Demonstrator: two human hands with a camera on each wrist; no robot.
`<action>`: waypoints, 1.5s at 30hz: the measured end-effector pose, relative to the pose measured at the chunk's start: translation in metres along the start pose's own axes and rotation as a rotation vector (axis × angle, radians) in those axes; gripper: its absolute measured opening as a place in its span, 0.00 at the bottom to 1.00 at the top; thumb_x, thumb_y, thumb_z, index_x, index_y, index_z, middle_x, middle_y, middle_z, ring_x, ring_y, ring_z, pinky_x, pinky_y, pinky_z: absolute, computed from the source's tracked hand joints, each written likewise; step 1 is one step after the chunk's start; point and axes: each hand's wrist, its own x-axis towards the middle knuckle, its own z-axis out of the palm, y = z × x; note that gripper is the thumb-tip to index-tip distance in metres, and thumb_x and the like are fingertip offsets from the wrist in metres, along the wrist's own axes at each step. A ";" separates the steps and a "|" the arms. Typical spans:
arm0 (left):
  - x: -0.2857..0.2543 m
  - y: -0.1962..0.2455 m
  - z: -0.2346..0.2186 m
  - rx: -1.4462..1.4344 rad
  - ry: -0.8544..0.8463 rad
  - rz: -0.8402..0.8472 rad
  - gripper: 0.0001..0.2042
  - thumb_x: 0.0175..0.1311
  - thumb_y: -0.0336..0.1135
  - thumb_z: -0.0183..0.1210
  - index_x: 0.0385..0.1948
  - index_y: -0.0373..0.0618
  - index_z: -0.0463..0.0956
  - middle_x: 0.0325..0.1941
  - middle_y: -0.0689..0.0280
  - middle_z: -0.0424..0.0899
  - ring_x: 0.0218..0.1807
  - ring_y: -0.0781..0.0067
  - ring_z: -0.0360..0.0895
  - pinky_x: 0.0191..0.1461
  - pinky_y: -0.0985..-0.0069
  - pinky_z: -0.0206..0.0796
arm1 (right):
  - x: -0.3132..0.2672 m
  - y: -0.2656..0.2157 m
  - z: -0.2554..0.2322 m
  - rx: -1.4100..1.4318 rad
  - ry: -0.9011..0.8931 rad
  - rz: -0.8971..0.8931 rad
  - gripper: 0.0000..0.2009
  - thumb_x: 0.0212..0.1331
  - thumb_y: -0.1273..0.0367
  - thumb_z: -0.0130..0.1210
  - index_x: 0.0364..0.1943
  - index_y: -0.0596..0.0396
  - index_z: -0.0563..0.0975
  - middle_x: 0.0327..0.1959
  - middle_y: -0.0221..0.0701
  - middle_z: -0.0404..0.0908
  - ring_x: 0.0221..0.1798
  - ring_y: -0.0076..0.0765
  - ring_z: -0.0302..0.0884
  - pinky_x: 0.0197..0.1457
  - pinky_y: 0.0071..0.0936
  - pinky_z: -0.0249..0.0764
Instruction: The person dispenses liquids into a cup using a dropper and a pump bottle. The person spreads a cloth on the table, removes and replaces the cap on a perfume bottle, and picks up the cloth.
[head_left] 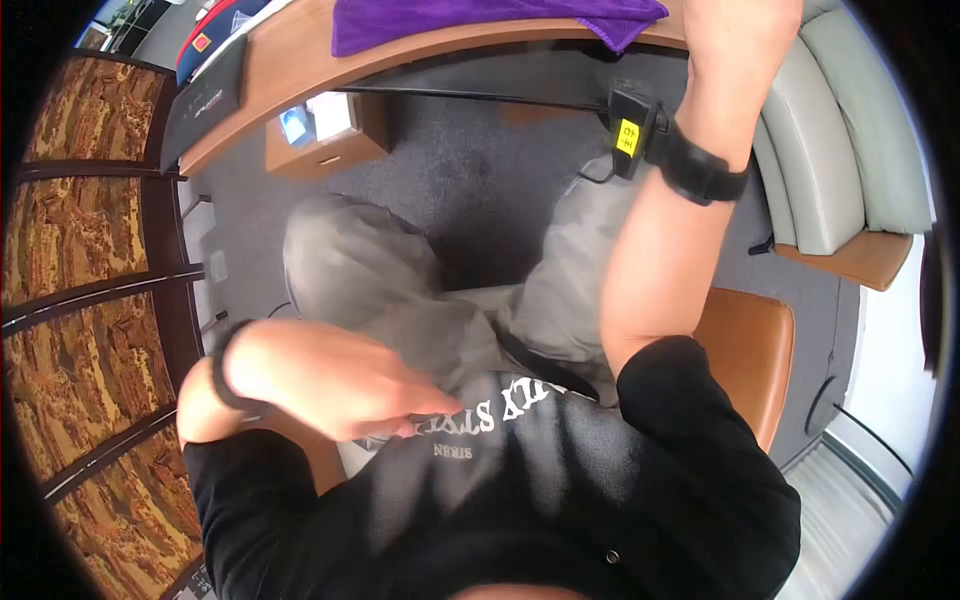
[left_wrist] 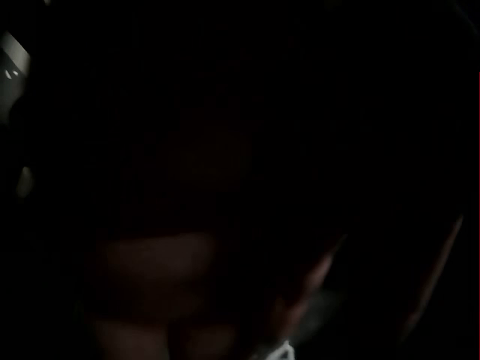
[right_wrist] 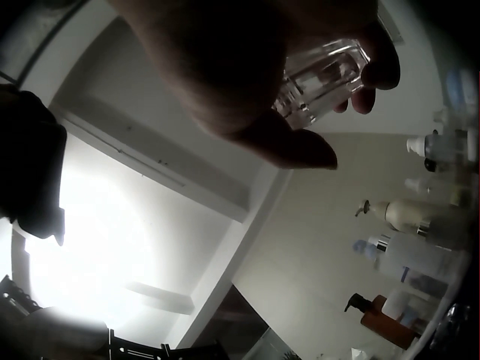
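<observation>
In the right wrist view, my right hand (right_wrist: pixel 225 82) grips a clear, faceted container (right_wrist: pixel 326 82) between thumb and fingers. The head view shows that hand (head_left: pixel 735 35) at the top right edge, beyond the desk's near edge, its fingers out of frame. My left hand (head_left: pixel 330 380), blurred, is in front of the black shirt (head_left: pixel 540 480) at chest level, index finger extended; nothing shows in it. The left wrist view is nearly black, with only dim parts of the left hand (left_wrist: pixel 161 277) visible.
A purple cloth (head_left: pixel 460 25) lies on the curved wooden desk (head_left: pixel 290 60), with a dark flat box (head_left: pixel 205 105) at its left end. Under it stands a cardboard box (head_left: pixel 330 145). Pump bottles, one amber (right_wrist: pixel 386 326), stand at the right wrist view's right. A grey seat (head_left: pixel 815 140) is at right.
</observation>
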 end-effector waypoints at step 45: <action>-0.069 0.024 -0.047 0.438 1.468 0.075 0.02 0.68 0.23 0.61 0.37 0.34 0.82 0.38 0.60 0.87 0.40 0.70 0.84 0.49 0.74 0.75 | 0.001 -0.010 0.014 0.164 -0.044 0.216 0.38 0.57 0.72 0.74 0.71 0.56 0.64 0.61 0.39 0.74 0.59 0.32 0.76 0.63 0.29 0.74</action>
